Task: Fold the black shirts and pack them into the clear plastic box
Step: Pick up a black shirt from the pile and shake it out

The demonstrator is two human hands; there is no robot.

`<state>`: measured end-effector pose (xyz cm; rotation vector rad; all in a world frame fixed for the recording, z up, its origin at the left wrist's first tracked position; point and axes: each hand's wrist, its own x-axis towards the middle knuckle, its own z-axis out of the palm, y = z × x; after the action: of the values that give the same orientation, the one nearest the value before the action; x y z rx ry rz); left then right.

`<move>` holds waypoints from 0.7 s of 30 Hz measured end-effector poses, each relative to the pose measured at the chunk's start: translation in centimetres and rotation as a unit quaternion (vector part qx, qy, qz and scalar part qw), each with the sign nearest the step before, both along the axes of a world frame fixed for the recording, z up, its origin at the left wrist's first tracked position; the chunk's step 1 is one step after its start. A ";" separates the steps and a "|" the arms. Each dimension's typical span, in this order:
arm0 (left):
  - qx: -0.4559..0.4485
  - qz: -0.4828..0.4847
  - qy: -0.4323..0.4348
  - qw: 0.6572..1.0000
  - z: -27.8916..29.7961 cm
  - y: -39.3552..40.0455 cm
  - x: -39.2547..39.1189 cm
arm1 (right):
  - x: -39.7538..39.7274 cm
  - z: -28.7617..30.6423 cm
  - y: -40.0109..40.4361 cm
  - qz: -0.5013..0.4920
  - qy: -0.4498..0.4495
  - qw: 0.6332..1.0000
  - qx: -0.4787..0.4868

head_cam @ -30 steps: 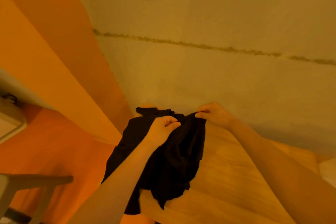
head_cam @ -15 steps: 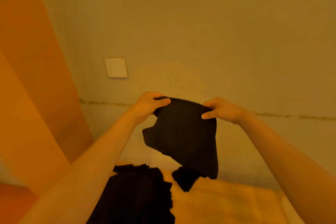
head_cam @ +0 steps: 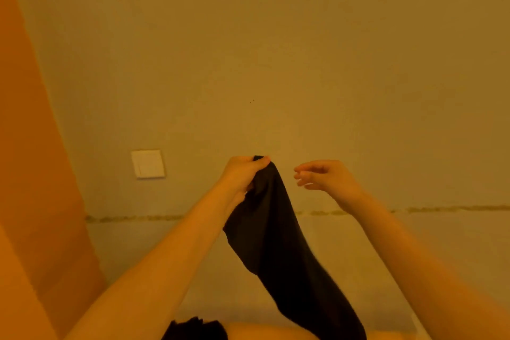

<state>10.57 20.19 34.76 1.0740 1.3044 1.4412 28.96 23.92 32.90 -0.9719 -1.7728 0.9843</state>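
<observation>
A black shirt (head_cam: 278, 246) hangs in the air in front of the wall, held up at its top edge. My left hand (head_cam: 242, 176) grips that top edge, thumb and fingers curled round the cloth. My right hand (head_cam: 323, 176) is just to the right of the shirt, apart from it, fingers loosely bent and holding nothing. The shirt drapes down and to the right toward the bottom edge. More black cloth (head_cam: 193, 330) lies on the wooden surface (head_cam: 276, 332) at the bottom. The clear plastic box is out of view.
A plain wall (head_cam: 303, 63) fills most of the view, with a white switch plate (head_cam: 148, 164) left of my hands. An orange panel (head_cam: 33, 174) runs down the left side.
The view tilted further up. My right hand let go of the shirt's top edge. The shirt now hangs from my left hand alone and has fallen into a long narrow drape.
</observation>
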 end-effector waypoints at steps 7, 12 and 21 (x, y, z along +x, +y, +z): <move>0.001 -0.059 -0.111 0.992 -0.3 0.8 3.1 | -1.7 1.0 -1.3 -0.022 0.045 0.999 -0.008; 0.026 -0.065 -0.080 0.994 -0.9 0.4 3.3 | -1.9 0.6 -1.7 -0.045 0.060 0.997 0.023; 0.076 0.012 0.061 0.995 -0.9 1.1 2.4 | -2.4 0.1 -0.6 -0.018 -0.125 0.992 0.024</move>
<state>12.92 21.34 33.90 1.2678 1.3128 1.5331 26.52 23.29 32.97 -1.1307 -1.9679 0.8212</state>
